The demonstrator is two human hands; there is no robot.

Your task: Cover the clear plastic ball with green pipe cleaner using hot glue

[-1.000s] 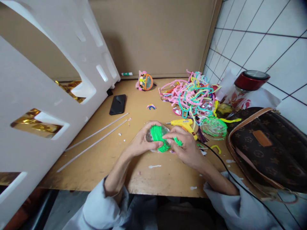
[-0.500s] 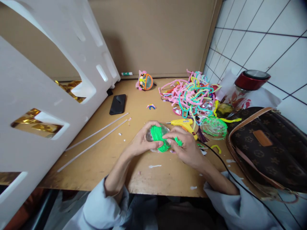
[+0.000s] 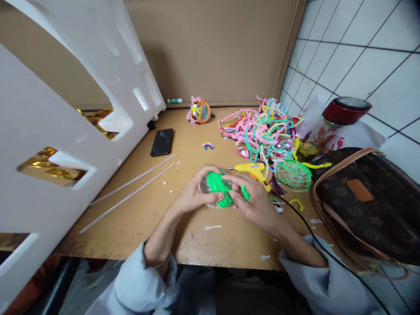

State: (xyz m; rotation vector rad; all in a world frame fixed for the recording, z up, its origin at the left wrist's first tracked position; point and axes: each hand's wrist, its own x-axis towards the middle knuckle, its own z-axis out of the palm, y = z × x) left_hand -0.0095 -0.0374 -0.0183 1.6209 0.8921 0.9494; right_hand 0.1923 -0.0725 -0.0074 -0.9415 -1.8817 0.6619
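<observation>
My left hand [image 3: 197, 190] is closed around a clear round ball [image 3: 206, 186] just above the table, its thumb on the front. Bright green pipe cleaner [image 3: 215, 181] covers the ball's middle in side-by-side rows. With my right hand [image 3: 251, 197] I pinch the green strand at the ball's right side; a loose green end [image 3: 245, 193] sticks out by its fingers. The fingertips partly hide the strand. Right behind that hand lies a yellow hot glue gun [image 3: 254, 169], nozzle to the left.
Tangled coloured pipe cleaners [image 3: 262, 131] heap at the back right, near a green-streaked clear disc [image 3: 293, 175], a red-lidded bottle [image 3: 344, 113] and a brown bag [image 3: 361, 197]. A phone [image 3: 162, 142], white sticks [image 3: 131, 197] and a decorated ball [image 3: 201, 111] lie left and back.
My right index finger has stretched forward onto the top of the green-wrapped ball. My left hand keeps its hold, and the view has shifted very slightly.
</observation>
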